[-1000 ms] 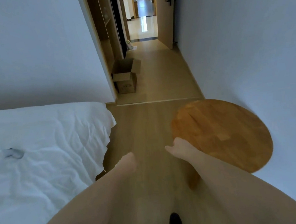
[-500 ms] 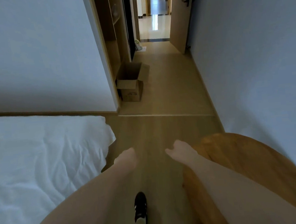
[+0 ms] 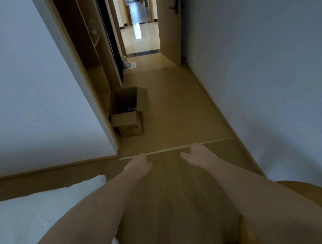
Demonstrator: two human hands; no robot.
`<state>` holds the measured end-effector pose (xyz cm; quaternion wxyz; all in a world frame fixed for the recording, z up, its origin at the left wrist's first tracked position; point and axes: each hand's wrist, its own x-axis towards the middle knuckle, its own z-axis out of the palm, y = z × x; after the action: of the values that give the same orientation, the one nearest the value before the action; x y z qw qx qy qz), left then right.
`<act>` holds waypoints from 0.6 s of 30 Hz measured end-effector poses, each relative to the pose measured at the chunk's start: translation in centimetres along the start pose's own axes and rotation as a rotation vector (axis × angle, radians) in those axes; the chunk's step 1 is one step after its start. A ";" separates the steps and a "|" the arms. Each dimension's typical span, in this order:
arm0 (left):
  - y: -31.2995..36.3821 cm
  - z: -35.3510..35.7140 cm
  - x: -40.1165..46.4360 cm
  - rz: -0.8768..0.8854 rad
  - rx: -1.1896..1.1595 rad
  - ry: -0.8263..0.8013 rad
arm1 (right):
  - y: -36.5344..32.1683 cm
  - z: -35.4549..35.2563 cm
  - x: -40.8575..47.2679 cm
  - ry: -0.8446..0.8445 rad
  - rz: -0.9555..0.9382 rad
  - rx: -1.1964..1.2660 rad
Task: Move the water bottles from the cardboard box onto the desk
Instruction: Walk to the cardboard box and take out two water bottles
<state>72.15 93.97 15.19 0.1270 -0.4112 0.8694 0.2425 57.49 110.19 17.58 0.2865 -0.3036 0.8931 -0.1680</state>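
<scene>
An open cardboard box (image 3: 126, 118) stands on the wooden floor against the left wall's corner, ahead of me. Something blue and dark (image 3: 130, 109) shows inside it, too blurred to name. My left hand (image 3: 142, 162) hangs in front of me with loosely curled fingers and holds nothing. My right hand (image 3: 197, 154) is held out beside it, fingers relaxed, also holding nothing. Both hands are well short of the box. No desk is in view.
A white bed (image 3: 33, 216) fills the lower left. The rim of a round wooden table (image 3: 320, 195) shows at the lower right. A hallway runs ahead past shelves (image 3: 93, 41) on the left to an open door (image 3: 169, 24).
The view has moved forward along the floor. The box is nearer and larger, the round table has slid out to the lower right corner, and less of the bed shows. Both hands stay held out.
</scene>
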 end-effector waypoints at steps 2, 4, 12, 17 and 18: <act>1.0 -1.2 3.1 0.010 -0.016 -0.002 | -0.8 -1.4 3.1 0.012 0.029 0.013; 1.5 -2.0 6.1 0.014 -0.033 -0.020 | -1.4 -2.4 6.4 0.008 0.042 0.020; 3.0 -5.8 22.2 -0.049 -0.056 -0.108 | -3.2 -7.2 22.3 -0.058 0.070 -0.033; 6.4 -11.3 33.6 0.003 -0.068 -0.081 | -5.6 -12.9 34.2 -0.038 0.019 -0.035; 7.3 -12.4 35.4 0.022 -0.096 -0.065 | -6.2 -14.1 36.3 -0.041 0.008 -0.035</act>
<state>43.91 68.33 13.16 0.1325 -0.3991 0.8569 0.2983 28.01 84.06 16.64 0.3002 -0.3084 0.8909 -0.1449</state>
